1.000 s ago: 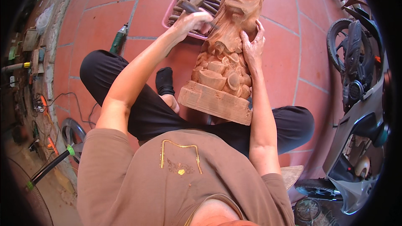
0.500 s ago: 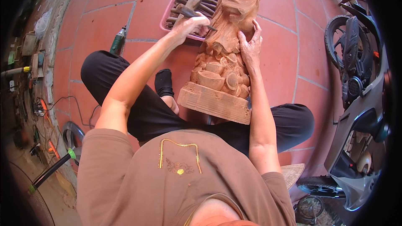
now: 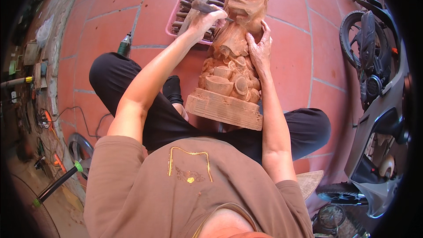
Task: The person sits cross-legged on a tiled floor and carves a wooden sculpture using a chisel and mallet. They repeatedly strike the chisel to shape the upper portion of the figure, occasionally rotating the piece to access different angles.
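Observation:
A brown wood carving stands before me, with flowing robe folds above, rounded bowl-like shapes below and a square base. Its top runs out of the head view. My left hand is closed round a carving chisel with a dark handle. The thin tip of the chisel points right, at the robe folds; whether it touches them is hard to make out. Against the carving's right side rests my right hand, gripping it with thumb and fingers spread along the wood.
Behind my left hand sits a pink basket of dark-handled tools, with a pale wooden piece over it. A green rotary tool lies on the red tiles to the left. Motorbike parts stand at right; cords and a fan at left.
My left hand and the chisel have moved up and right along the carving, to higher folds. My right hand keeps its place on the side. The whole view has shifted slightly.

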Available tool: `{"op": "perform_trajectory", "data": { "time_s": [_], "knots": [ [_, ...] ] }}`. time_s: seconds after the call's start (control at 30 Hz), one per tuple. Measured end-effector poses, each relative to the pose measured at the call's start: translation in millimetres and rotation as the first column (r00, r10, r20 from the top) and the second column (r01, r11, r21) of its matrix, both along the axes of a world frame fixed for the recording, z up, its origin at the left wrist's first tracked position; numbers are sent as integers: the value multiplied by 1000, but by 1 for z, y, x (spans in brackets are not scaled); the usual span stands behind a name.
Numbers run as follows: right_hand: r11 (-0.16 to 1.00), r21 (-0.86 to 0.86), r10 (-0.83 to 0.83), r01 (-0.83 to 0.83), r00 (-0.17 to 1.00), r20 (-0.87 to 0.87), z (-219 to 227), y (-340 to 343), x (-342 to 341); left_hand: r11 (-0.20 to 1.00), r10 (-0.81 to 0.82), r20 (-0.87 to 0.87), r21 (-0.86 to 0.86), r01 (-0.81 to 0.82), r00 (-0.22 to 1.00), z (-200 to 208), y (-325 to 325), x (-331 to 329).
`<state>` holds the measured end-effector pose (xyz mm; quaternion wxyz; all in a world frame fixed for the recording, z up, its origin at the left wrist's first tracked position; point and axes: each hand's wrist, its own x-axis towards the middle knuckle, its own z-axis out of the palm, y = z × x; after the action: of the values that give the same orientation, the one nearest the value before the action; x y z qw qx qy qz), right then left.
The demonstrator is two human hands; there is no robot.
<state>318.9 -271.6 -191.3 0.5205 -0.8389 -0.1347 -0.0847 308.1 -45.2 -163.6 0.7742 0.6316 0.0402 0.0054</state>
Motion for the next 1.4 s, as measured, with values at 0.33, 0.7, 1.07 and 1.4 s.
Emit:
{"op": "perform_trajectory", "data": {
  "time_s": [0.33, 0.7, 1.07, 1.4],
  "knots": [
    [1000, 4, -11, 11, 999, 39, 4, 2, -3, 998, 57, 5, -31, -56, 998, 17, 11, -16],
    [999, -28, -40, 39, 999, -7, 9, 5, -5, 889, 55, 203, 437, -141, 978, 30, -19, 13],
    [999, -19, -30, 31, 999, 28, 3, 2, -3, 969, 91, 61, 227, -103, 994, 38, -16, 21],
    [996, -65, -60, 63, 997, 41, 7, 0, -6, 969, 80, 40, 231, -87, 996, 51, -14, 25]
  ]
}}
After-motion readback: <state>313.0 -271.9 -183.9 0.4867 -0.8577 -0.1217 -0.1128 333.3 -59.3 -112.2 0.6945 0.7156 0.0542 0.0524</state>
